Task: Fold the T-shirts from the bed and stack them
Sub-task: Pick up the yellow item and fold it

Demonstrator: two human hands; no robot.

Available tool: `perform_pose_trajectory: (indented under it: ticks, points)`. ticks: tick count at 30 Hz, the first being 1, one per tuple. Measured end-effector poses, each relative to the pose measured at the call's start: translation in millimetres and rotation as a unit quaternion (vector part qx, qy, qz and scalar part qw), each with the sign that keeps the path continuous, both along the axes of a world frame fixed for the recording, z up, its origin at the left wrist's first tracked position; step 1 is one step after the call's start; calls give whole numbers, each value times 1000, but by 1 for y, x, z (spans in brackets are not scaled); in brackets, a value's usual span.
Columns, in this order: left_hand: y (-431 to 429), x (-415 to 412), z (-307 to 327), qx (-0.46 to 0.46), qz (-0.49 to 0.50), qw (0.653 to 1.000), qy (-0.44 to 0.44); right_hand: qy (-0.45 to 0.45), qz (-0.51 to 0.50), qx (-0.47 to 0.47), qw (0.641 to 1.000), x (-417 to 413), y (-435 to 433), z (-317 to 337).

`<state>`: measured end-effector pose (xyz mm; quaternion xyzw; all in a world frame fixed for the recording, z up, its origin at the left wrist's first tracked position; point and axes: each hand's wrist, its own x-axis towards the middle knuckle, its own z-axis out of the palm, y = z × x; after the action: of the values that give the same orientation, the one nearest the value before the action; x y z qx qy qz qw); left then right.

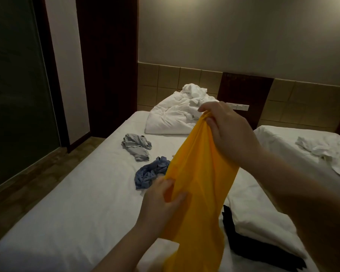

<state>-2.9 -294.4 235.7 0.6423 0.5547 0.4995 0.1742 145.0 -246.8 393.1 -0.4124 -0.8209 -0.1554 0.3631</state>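
A yellow T-shirt (198, 173) hangs in the air above the bed (77, 203), bunched lengthwise. My right hand (228, 130) grips its top end, raised high. Lower down, my left hand (161, 201) pinches the fabric's left edge. Behind the shirt on the white sheet lie a crumpled blue T-shirt (149, 173) and a crumpled grey T-shirt (135, 146). A dark garment (243, 244) lies at the bed's near right, partly hidden by the yellow shirt and a white pillow.
A rumpled white duvet (175, 116) is heaped at the head of the bed. A white pillow (263, 222) rests at the right. A second bed (312, 150) with crumpled white cloth stands to the right. Floor runs along the left side.
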Motion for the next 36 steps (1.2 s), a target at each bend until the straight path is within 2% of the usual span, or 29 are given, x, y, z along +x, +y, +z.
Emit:
perform_pose_trajectory:
  ticks: [7,16,19,22,24,26,29,30,32,34,36]
  points:
    - [14,-5,-9,14,20,999,-48,0,-14,-14,1000,6,11,7]
    - [18,-47,2,29,51,995,-77,55,-3,-143,988,33,33,13]
    - [19,-72,28,78,85,993,-41,29,-7,-272,962,39,30,21]
    - [23,-90,57,137,99,985,41,-66,-27,-423,904,43,28,27]
    - [22,-96,78,138,90,982,97,-104,-54,-458,881,47,29,31]
    - [20,-101,97,120,64,985,110,-91,-72,-415,903,52,31,40]
    - [8,-105,127,75,-2,997,-3,14,-39,-276,960,53,28,54]
    - [4,-104,136,50,-31,998,-29,19,-28,-255,966,51,27,56]
    - [-3,-103,148,11,-67,998,8,-30,-29,-239,970,47,25,55]
    - [-11,-103,162,42,-47,998,-17,-10,-8,-172,985,46,17,59]
    - [-17,-106,181,106,-6,989,-107,88,29,-78,993,46,4,74]
